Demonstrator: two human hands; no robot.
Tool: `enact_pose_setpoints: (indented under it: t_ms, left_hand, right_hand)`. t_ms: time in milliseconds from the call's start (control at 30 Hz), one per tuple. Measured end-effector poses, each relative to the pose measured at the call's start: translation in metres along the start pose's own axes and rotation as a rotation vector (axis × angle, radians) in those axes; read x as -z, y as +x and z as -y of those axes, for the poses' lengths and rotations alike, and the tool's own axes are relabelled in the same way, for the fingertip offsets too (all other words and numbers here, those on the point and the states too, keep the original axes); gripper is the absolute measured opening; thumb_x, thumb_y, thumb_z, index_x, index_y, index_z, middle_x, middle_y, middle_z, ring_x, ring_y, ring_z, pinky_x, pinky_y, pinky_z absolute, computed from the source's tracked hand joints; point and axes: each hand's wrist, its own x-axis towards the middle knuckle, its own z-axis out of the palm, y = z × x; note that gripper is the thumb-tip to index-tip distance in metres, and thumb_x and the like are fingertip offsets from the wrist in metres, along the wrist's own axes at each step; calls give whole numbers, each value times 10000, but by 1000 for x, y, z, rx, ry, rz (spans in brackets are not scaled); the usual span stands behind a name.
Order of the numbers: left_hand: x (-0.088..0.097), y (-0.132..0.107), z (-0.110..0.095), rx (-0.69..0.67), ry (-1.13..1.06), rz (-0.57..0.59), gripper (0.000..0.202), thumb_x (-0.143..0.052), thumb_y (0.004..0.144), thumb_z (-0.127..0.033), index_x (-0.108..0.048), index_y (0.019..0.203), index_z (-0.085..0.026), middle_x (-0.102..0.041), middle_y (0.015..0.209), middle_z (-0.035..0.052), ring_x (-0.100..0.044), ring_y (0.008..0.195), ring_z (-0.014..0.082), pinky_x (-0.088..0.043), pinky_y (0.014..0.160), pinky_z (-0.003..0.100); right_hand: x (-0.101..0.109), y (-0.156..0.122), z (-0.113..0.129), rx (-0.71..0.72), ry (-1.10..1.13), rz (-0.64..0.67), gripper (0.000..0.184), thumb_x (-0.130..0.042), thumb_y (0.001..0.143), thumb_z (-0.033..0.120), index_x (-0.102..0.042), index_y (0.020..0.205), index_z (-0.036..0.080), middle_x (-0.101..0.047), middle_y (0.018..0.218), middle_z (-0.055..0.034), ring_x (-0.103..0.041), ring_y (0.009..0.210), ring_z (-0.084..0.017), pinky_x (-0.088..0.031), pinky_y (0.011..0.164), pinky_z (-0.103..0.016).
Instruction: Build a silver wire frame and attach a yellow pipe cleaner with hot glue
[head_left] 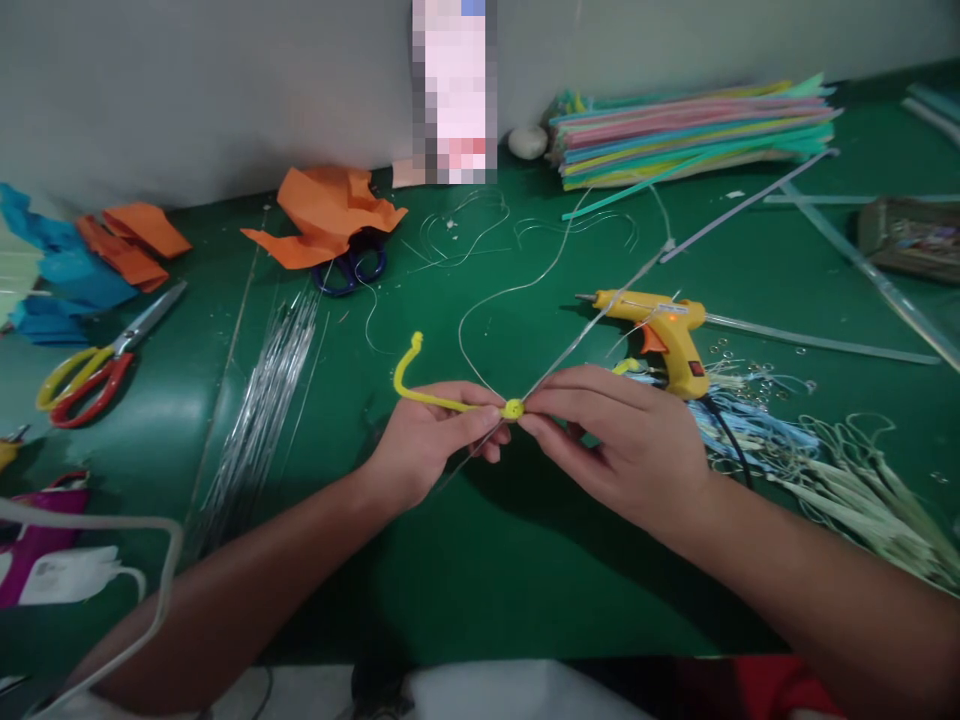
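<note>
A yellow pipe cleaner (pixel 442 402) runs along my left hand (pixel 439 435), its loose end bent upward past the thumb. My left thumb and fingers pinch it close to a small yellow coil (pixel 513 408) at its other end. My right hand (pixel 619 430) has its fingertips closed against the right side of that coil. Thin silvery wire (pixel 562 362) leads from the coil up and right to a purple pipe cleaner (pixel 742 207). More thin wire loops above my hands. Whether my right fingers hold the coil or the wire is hard to see.
A yellow glue gun (pixel 667 325) lies right of my hands, beside bundled cords (pixel 862 480). Colourful pipe cleaners (pixel 690 140) are piled behind. To the left are silvery wires (pixel 262 410), red-and-yellow scissors (pixel 112 360), orange paper (pixel 322 215) and blue-handled scissors (pixel 352 265).
</note>
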Motion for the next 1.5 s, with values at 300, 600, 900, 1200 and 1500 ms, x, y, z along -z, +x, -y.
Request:
enact_pose_setpoints:
  t_ms: [300,600,900,1200,1500]
  left_hand:
    - [-5,-2,4,-134,-31,15,88,-801,778,-212,-754,763,-139,-706,676,8,-641,531,76,-520,511,163]
    - [-8,-6,8,-188,-46,-14,39,-751,804,-128,-762,770,-143,-709,674,0,-650,533,65,-533,514,142]
    - [-9,-5,7,-241,-36,-49,46,-755,766,-99,-755,741,-137,-701,673,2,-640,520,68,-529,479,141]
    - [-10,-6,7,-238,-10,-47,87,-722,797,-101,-739,718,-136,-674,667,-4,-613,524,52,-517,495,134]
    - [-8,-3,9,-227,26,-85,66,-763,772,-182,-721,747,-138,-690,649,2,-618,498,78,-494,471,178]
  right_hand:
    - [5,3,7,-114,13,-49,42,-653,907,183,-691,892,193,-749,857,-23,-706,751,-108,-572,659,-204]
    - [-1,2,8,-40,-112,-148,32,-685,883,156,-685,886,188,-764,840,-25,-716,718,-116,-547,612,-219]
    - [0,1,5,40,-121,-102,37,-653,908,147,-671,924,175,-769,874,-35,-719,746,-118,-561,627,-235]
    - [-3,2,5,105,-148,-80,35,-643,913,149,-651,931,179,-765,876,-37,-712,736,-125,-558,621,-253]
    - [-6,2,6,59,-188,-128,58,-696,874,180,-662,920,181,-771,885,-34,-722,745,-132,-536,598,-255]
